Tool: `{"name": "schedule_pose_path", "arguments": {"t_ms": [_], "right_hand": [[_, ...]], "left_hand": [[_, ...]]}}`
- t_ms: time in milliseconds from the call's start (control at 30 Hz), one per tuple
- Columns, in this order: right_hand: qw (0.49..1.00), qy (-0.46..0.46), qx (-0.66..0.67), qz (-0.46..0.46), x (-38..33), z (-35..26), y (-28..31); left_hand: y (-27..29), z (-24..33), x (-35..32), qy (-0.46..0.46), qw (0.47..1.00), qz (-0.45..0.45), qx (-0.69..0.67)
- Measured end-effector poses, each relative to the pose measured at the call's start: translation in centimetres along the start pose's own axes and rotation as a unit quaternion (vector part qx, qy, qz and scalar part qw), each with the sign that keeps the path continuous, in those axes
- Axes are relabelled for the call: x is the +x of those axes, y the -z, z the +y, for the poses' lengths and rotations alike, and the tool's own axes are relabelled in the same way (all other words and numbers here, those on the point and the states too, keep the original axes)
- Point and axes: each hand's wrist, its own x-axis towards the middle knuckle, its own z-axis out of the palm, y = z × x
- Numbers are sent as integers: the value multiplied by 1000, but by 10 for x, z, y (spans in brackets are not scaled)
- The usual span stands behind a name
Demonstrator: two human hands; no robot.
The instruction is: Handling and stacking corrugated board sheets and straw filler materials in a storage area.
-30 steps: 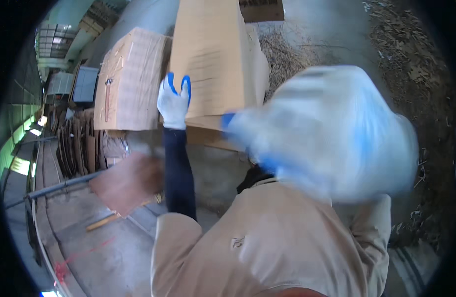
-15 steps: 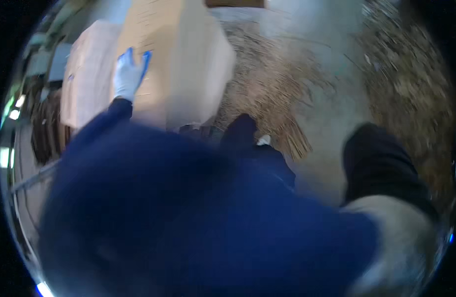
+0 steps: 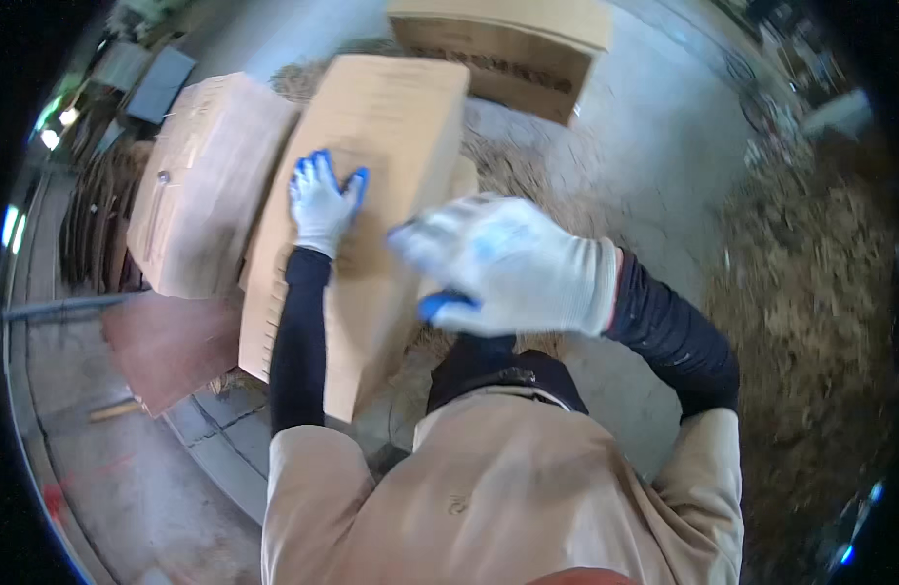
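Cardboard box (image 3: 371, 195) lies under the left hand (image 3: 323, 205), fingers spread flat on its top; the right hand (image 3: 513, 265), blurred, hovers open above its edge.

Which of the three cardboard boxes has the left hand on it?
The middle box: the left hand lies flat on its top; the other two go untouched.

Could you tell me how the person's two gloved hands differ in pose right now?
The left hand lies flat, fingers spread, on the long cardboard box; the right hand is raised near the camera, off the box. The left looks sharp, the right blurred. Both wear white gloves with blue fingertips and dark sleeves.
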Motion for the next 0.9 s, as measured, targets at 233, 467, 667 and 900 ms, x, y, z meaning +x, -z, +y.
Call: {"name": "schedule_pose_path", "arguments": {"t_ms": [233,467,667,900], "right_hand": [[992,4,-124,25,51,132,-79],[982,96,-146,-76,145,222,-99],[985,59,-162,-27,138,358,-58],[943,-126,297,-83,124,444,-64]], "left_hand": [[17,20,-11,24,999,-32,30],[31,31,-2,55,993,-101,-8],[53,39,4,102,976,-189,12],[58,43,12,123,972,-200,23]]}}
